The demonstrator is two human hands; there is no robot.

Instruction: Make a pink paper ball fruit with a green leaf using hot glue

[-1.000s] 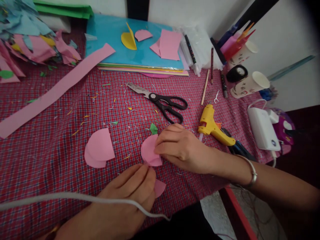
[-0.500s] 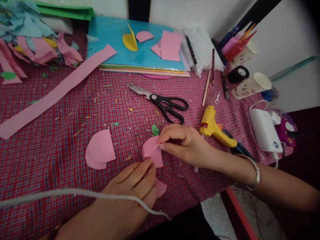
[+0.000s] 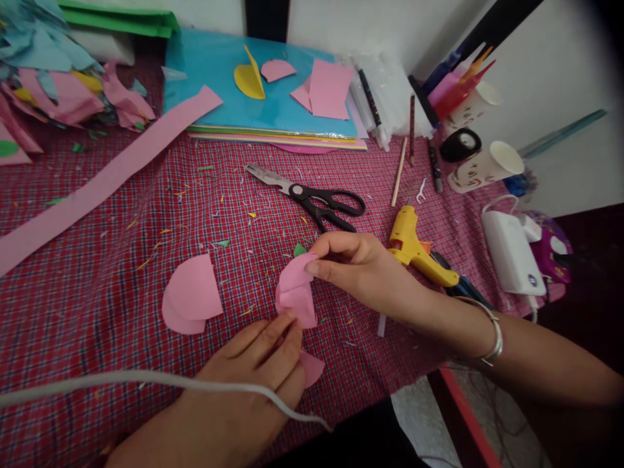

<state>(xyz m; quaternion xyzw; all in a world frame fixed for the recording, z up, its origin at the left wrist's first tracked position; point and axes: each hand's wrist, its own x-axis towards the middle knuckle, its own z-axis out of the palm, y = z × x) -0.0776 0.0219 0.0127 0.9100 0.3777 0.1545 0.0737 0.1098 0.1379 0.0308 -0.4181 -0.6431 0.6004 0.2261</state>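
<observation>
My right hand (image 3: 358, 268) pinches the upper edge of a folded pink paper piece (image 3: 296, 292) and lifts it off the red checked cloth (image 3: 97, 279). My left hand (image 3: 258, 370) lies low near the table's front edge, its fingertips pressing the bottom of the same pink piece. Another pink paper bit (image 3: 311, 367) shows under the left hand. Two stacked pink half-circles (image 3: 192, 296) lie on the cloth to the left. A small green scrap (image 3: 299, 249) sits just behind the lifted piece.
Black scissors (image 3: 316, 195) and a yellow glue gun (image 3: 419, 250) lie behind and right of my hands. A long pink strip (image 3: 107, 179), a stack of coloured sheets (image 3: 263, 84), paper scraps (image 3: 58, 84), cups (image 3: 485, 166), a white adapter (image 3: 509, 250) and a white cable (image 3: 146, 383) surround them.
My right hand has gone from pressing the pink piece flat to pinching its top edge and raising it. My left hand stays pressed at its lower end.
</observation>
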